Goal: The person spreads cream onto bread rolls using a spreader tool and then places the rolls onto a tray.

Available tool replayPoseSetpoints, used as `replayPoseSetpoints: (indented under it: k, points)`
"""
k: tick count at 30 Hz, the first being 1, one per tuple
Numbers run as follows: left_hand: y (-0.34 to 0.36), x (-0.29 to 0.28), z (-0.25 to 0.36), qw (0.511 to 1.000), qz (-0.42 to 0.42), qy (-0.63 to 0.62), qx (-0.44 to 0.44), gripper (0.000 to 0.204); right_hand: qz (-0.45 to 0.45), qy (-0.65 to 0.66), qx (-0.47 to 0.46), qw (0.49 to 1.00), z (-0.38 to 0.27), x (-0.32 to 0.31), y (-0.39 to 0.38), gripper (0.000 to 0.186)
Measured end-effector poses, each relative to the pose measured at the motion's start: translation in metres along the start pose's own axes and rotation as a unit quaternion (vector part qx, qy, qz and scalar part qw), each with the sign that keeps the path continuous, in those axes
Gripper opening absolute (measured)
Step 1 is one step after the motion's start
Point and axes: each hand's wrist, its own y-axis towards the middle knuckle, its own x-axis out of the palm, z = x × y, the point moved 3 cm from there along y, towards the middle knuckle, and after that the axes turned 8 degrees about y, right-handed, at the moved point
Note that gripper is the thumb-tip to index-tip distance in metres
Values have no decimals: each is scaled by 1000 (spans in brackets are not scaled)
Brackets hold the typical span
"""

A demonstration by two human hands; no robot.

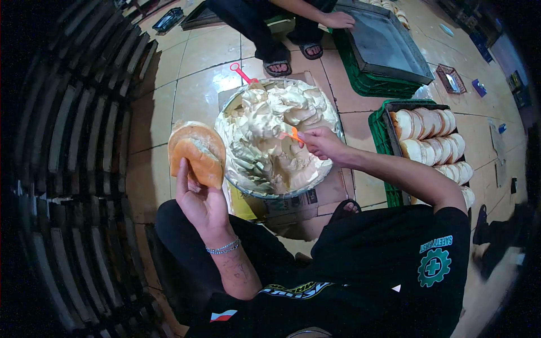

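Observation:
A split round bread bun [197, 155] is held up in my left hand [202, 197], its cut side tilted open with some pale cream visible inside. My right hand [323, 143] grips the handle of an orange spatula [293, 135] over a large round tub [227, 164]. Its blade end is partly lost against the cream. Pale whipped cream [293, 101] fills the tub in uneven peaks, with a hollow in the middle. Against the tub's far left rim leans a red-handled utensil [242, 72], its lower end hidden.
At right, a green crate [378, 135] bears a tray with rows of filled buns [431, 149]. Beyond it, a metal tray [389, 45] rests on green crates, under another person's hand [338, 21]. Dark stacked racks [67, 141] line the left. Cardboard [315, 205] lies under the tub.

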Motion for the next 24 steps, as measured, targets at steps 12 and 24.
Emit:
replayPoseSetpoints:
  k: [12,24]
  points:
    - [-5,5,-4,1000,1,-12,-4,36,9,-137,-15,990,-36,-52,-31,35]
    - [-6,4,0,1000,10,3,-2,37,51,-492,-123,861,-75,-71,-36,33]
